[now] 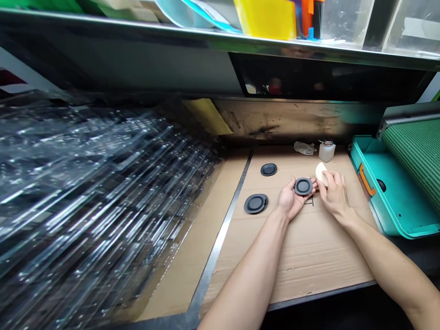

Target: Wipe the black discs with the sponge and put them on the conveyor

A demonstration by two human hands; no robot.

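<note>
My left hand (290, 201) is palm up with a dark grey oval disc-shaped part (303, 186) held in its fingers. Close beside it, my right hand (334, 195) pinches a white round pad (321, 173) between thumb and fingers. The pad's lower part is hidden by those fingers. Two more dark parts of similar shape lie on the cardboard to the left: a smaller-looking far part (268, 169) and a near part (256, 203). Behind my right hand stands a small translucent bottle (327, 151) with a metal top.
Cardboard (309, 256) covers the bench. Stacked clear plastic trays (113, 206) fill the left. At right, a teal bin (405, 201) with an orange latch holds a dark piece, below a green conveyor belt (415, 146). Crumpled clear plastic (304, 147) lies near the bottle. A shelf (206, 39) overhangs.
</note>
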